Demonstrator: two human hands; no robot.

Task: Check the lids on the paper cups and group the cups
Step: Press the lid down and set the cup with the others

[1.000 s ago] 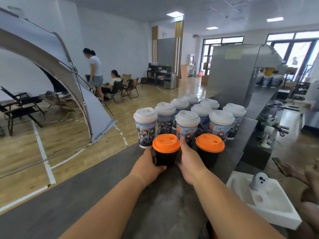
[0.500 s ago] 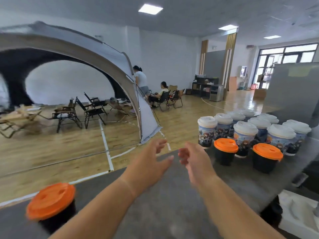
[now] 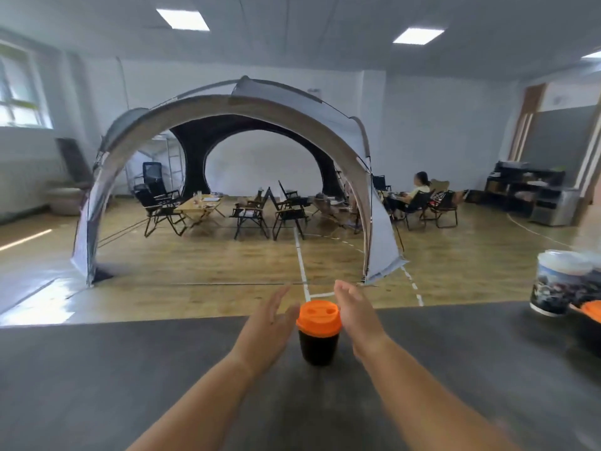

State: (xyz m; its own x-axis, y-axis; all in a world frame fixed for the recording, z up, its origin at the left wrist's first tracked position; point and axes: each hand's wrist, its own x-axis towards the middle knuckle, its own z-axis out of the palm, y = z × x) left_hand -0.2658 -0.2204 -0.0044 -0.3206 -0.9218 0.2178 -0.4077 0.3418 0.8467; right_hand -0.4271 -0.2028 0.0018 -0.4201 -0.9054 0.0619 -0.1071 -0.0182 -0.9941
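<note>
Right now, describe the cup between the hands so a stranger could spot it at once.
Start at the long dark counter facing the big domed tent. Near its middle, between the left hand and right hand, stands a short black cup with an orange lid. It stands alone, unlike the taller printed cup with a white lid at the far right.
</note>
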